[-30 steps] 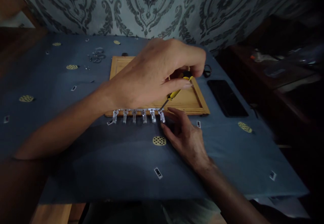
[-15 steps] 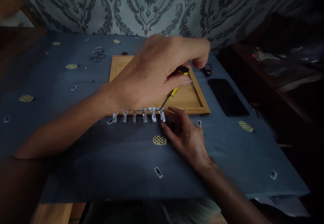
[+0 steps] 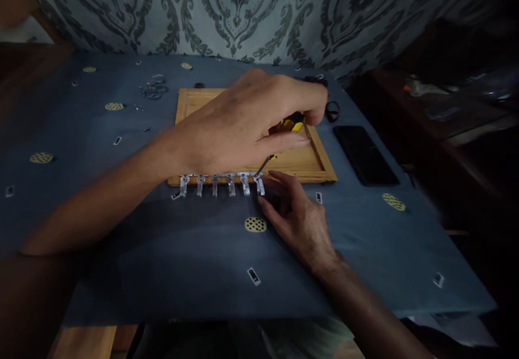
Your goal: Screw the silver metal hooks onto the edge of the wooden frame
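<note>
My left hand (image 3: 251, 115) reaches in from the left across a wooden frame (image 3: 320, 159). It is closed round the yellow and black handle of a screwdriver (image 3: 292, 123), whose thin shaft slants down to the rightmost metal hook (image 3: 260, 186). That hook sits at the end of a row of several silver hooks (image 3: 231, 186) along the frame's near edge. Beside the same hook, my right hand (image 3: 302, 218) rests low with its fingers curled, the thumb and fingertips against the hook's right side. My left hand and forearm cover part of the frame.
A black phone (image 3: 366, 155) lies right of the frame, with a dark ring-shaped item (image 3: 332, 111) behind it. Loose metal pieces (image 3: 154, 87) and a small screw (image 3: 146, 129) lie on the blue cloth (image 3: 182, 272) at left. A patterned curtain (image 3: 239, 13) hangs behind.
My left hand has turned and lowered slightly with the screwdriver, so the fingers cover more of its handle. My right hand has stayed at the hook.
</note>
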